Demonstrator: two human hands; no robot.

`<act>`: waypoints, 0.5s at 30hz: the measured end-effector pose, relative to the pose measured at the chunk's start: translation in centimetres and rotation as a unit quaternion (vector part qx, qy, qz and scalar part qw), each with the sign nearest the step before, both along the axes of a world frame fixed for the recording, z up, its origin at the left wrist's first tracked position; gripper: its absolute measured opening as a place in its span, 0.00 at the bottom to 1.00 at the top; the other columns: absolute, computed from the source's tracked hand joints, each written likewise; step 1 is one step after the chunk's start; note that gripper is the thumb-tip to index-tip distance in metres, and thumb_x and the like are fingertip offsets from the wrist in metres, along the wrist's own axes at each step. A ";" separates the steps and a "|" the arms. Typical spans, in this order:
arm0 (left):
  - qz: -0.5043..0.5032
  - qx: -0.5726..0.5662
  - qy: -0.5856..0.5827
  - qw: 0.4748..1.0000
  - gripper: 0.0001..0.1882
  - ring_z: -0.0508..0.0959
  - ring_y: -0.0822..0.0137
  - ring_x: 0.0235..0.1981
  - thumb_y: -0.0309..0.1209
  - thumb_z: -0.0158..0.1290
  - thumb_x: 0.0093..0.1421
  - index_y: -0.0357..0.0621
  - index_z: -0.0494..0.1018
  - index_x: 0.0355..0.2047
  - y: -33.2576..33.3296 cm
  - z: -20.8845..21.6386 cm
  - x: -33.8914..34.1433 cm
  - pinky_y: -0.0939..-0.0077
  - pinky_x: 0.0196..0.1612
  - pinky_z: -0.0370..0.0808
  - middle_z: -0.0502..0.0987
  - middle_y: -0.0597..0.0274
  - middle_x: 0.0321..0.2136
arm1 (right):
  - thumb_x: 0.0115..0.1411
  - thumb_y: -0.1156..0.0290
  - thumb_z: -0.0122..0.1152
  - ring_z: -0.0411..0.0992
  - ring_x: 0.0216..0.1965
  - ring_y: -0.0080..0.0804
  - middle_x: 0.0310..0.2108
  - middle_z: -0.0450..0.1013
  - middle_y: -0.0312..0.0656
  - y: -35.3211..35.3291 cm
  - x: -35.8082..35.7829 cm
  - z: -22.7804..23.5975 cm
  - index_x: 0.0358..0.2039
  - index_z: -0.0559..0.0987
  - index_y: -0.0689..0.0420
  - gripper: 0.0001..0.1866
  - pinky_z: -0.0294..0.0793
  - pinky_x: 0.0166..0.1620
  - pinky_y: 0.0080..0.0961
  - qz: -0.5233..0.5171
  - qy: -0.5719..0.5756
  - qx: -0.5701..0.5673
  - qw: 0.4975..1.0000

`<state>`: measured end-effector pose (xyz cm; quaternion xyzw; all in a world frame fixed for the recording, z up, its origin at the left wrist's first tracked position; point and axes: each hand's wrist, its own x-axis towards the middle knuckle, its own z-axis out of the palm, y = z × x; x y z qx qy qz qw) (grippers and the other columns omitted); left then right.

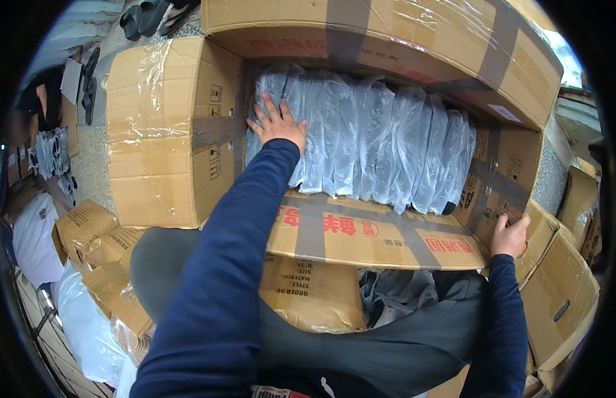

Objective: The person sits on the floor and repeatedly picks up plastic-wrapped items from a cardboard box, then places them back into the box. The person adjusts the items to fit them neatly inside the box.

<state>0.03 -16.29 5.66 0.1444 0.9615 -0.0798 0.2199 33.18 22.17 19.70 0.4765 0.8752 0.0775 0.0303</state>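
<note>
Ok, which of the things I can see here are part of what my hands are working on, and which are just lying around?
In hand:
- open cardboard box
- row of plastic-wrapped packs inside it, left hand pressed flat on them
- near box flap, right hand gripping its corner

Lying about:
- small cardboard boxes at lower left
- white plastic bags
- dark sandals on the floor
- box under the flap

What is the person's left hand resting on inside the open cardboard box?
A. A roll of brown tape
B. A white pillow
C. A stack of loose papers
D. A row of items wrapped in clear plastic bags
D: the left hand lies flat on the left end of the row of plastic-wrapped items packed upright in the open cardboard box, while the right hand grips a box flap corner.
</note>
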 end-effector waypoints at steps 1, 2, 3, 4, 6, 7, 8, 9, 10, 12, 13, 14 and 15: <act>-0.024 0.020 -0.020 0.999 0.40 0.40 0.37 0.71 0.52 0.45 0.65 0.47 0.49 0.70 -0.2 0.6 0.0 0.33 0.67 0.40 0.33 0.42 0.72 | 0.58 0.64 0.60 0.75 0.42 0.59 0.41 0.76 0.59 -0.1 0.0 0.1 0.56 0.65 0.62 0.28 0.74 0.46 0.46 0.000 0.007 0.001 1.000; -0.098 0.013 -0.024 0.995 0.40 0.41 0.34 0.70 0.47 0.48 0.63 0.47 0.49 0.70 -0.6 1.2 0.2 0.32 0.67 0.43 0.36 0.40 0.71 | 0.57 0.64 0.60 0.75 0.42 0.59 0.42 0.76 0.59 -0.1 -0.1 0.1 0.55 0.65 0.62 0.28 0.74 0.45 0.46 0.002 0.028 -0.009 1.000; -0.154 -0.007 -0.058 0.986 0.37 0.43 0.38 0.71 0.38 0.48 0.63 0.47 0.49 0.70 -0.8 1.7 0.3 0.32 0.66 0.46 0.38 0.42 0.71 | 0.57 0.64 0.60 0.75 0.42 0.59 0.41 0.76 0.59 -0.2 -0.1 0.2 0.55 0.65 0.62 0.28 0.74 0.45 0.46 -0.002 0.027 -0.012 1.000; -0.234 0.042 -0.072 0.969 0.36 0.45 0.42 0.71 0.33 0.47 0.62 0.48 0.50 0.70 -0.8 1.9 0.6 0.33 0.67 0.47 0.39 0.45 0.72 | 0.57 0.64 0.60 0.75 0.42 0.59 0.41 0.76 0.59 -0.2 -0.1 0.3 0.55 0.65 0.62 0.28 0.74 0.45 0.46 -0.007 0.026 -0.018 0.999; -0.352 0.057 -0.114 0.927 0.35 0.49 0.51 0.72 0.25 0.41 0.63 0.50 0.49 0.71 -0.3 2.1 1.2 0.35 0.68 0.47 0.41 0.57 0.73 | 0.57 0.64 0.60 0.75 0.41 0.58 0.41 0.76 0.58 -0.1 -0.1 0.3 0.56 0.65 0.61 0.28 0.74 0.45 0.47 -0.013 0.030 -0.034 0.999; -0.369 0.050 -0.101 0.922 0.36 0.49 0.51 0.72 0.27 0.42 0.62 0.51 0.48 0.71 0.2 2.0 1.5 0.37 0.68 0.49 0.41 0.59 0.73 | 0.57 0.64 0.60 0.76 0.41 0.58 0.41 0.76 0.58 -0.1 -0.1 0.3 0.56 0.65 0.61 0.28 0.74 0.44 0.47 -0.018 0.027 -0.032 0.999; -0.389 0.011 -0.088 0.917 0.36 0.49 0.50 0.72 0.28 0.43 0.62 0.51 0.48 0.71 0.9 1.8 1.9 0.38 0.68 0.50 0.40 0.61 0.73 | 0.57 0.64 0.60 0.76 0.41 0.58 0.41 0.76 0.58 -0.1 -0.1 0.3 0.55 0.65 0.61 0.28 0.74 0.44 0.47 -0.021 0.022 -0.032 0.999; -0.413 -0.010 -0.049 0.909 0.37 0.49 0.50 0.72 0.29 0.44 0.62 0.51 0.47 0.71 1.4 1.8 2.1 0.39 0.68 0.51 0.40 0.63 0.73 | 0.57 0.64 0.60 0.76 0.41 0.58 0.40 0.76 0.58 -0.1 -0.1 0.3 0.55 0.65 0.61 0.28 0.74 0.44 0.47 -0.017 0.021 -0.029 0.999; -0.411 -0.015 -0.035 0.911 0.37 0.52 0.50 0.71 0.32 0.44 0.63 0.51 0.47 0.72 1.6 2.1 2.4 0.40 0.68 0.53 0.40 0.66 0.73 | 0.57 0.63 0.61 0.76 0.40 0.57 0.40 0.77 0.57 -0.1 -0.1 0.4 0.55 0.65 0.60 0.28 0.74 0.44 0.47 -0.015 0.023 -0.028 0.999; -0.369 -0.115 -0.088 0.918 0.36 0.55 0.50 0.70 0.33 0.44 0.64 0.51 0.47 0.71 1.8 3.0 2.5 0.40 0.67 0.55 0.40 0.66 0.73 | 0.57 0.63 0.60 0.76 0.40 0.57 0.39 0.77 0.57 -0.2 -0.2 0.5 0.54 0.66 0.60 0.27 0.74 0.44 0.47 -0.008 0.025 -0.030 0.999; -0.341 -0.160 -0.125 0.918 0.36 0.56 0.50 0.69 0.33 0.45 0.64 0.51 0.47 0.71 1.8 3.6 2.4 0.41 0.67 0.55 0.39 0.66 0.73 | 0.57 0.63 0.60 0.76 0.40 0.58 0.39 0.77 0.57 -0.2 -0.4 0.6 0.54 0.66 0.60 0.27 0.74 0.44 0.48 -0.007 0.035 -0.028 0.999; -0.294 -0.150 -0.172 0.928 0.33 0.60 0.49 0.67 0.35 0.45 0.65 0.49 0.51 0.70 2.0 4.2 2.2 0.42 0.65 0.59 0.39 0.65 0.73 | 0.57 0.63 0.60 0.76 0.40 0.58 0.39 0.77 0.57 -0.3 -0.5 0.7 0.53 0.66 0.60 0.26 0.74 0.44 0.48 -0.019 0.033 -0.038 0.999; -0.310 -0.125 -0.159 0.929 0.31 0.61 0.49 0.67 0.40 0.46 0.65 0.48 0.57 0.68 2.0 4.8 1.9 0.43 0.63 0.62 0.44 0.64 0.73 | 0.57 0.63 0.60 0.76 0.40 0.58 0.39 0.77 0.57 -0.4 -0.6 0.8 0.53 0.66 0.60 0.26 0.74 0.44 0.48 -0.032 0.030 -0.043 0.998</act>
